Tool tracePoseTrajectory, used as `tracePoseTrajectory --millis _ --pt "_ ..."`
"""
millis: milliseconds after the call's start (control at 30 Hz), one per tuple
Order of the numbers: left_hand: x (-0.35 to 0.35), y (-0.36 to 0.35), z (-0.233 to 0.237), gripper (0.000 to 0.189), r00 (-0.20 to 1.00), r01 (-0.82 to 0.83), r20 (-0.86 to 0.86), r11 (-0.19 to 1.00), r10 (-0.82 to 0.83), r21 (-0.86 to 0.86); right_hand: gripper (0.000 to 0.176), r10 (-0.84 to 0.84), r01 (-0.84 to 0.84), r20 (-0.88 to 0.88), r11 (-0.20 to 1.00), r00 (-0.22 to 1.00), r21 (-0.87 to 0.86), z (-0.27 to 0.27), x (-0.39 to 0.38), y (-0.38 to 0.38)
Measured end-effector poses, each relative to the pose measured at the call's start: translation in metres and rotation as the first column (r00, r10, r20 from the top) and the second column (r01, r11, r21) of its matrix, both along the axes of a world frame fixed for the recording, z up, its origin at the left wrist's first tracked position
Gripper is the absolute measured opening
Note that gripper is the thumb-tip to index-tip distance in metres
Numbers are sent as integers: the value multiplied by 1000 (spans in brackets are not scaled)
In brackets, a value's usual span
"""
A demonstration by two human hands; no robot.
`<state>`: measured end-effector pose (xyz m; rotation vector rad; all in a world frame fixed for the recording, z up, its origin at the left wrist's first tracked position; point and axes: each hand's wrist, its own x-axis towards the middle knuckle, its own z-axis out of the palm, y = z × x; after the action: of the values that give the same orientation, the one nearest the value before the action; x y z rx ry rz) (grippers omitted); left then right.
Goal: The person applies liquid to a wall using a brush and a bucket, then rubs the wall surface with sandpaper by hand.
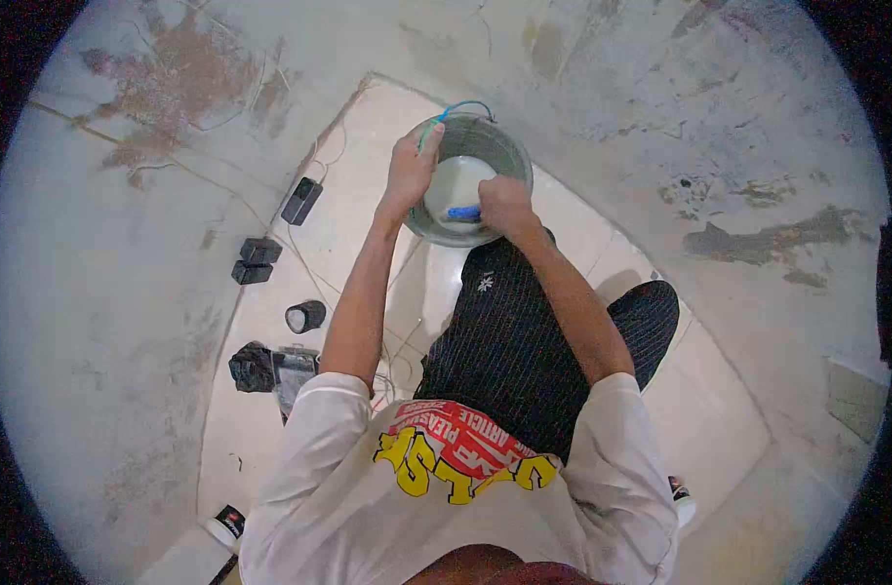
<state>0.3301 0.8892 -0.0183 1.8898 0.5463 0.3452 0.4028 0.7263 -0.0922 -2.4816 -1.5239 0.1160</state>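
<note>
A grey-green bucket (519, 156) stands in front of my crossed legs, with a thin blue handle (470, 104) arching at its far side. Pale, whitish stuff (465, 175) shows inside. My left hand (413, 168) is closed on the bucket's left rim, thumb over the edge. Over the right part of the opening, my right hand (507, 205) forms a fist around a short blue tool (462, 213), which points left into the bucket. Its kind I cannot tell.
A pale sheet (699, 409) lies under me on the stained floor (104, 331). To my left are a black adapter (301, 201), black boxes (257, 259), a dark round item (305, 316), a crumpled black bag (252, 368) and thin cables (399, 343).
</note>
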Motion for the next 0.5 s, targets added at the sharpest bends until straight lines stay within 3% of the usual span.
tracePoseTrajectory --millis 100,167,300,367,500 --pt "-2 -4 3 47 999 -14 49 1000 13 9 16 -100 107 -121 993 988 47 5 -4 -6" --pt "-2 -3 6 45 1000 -4 21 1000 4 19 23 -240 265 -243 961 940 76 -1 -12 -6" --pt "-3 -2 6 45 999 16 35 1000 -16 -3 33 -279 309 -261 948 924 80 -19 -22 -13" --pt "-3 -1 3 44 999 16 34 1000 -16 5 36 -287 376 -407 913 867 158 -24 -29 -18" --pt "0 -1 2 36 996 24 82 999 -26 28 38 -340 416 -407 903 848 111 -33 -33 -19"
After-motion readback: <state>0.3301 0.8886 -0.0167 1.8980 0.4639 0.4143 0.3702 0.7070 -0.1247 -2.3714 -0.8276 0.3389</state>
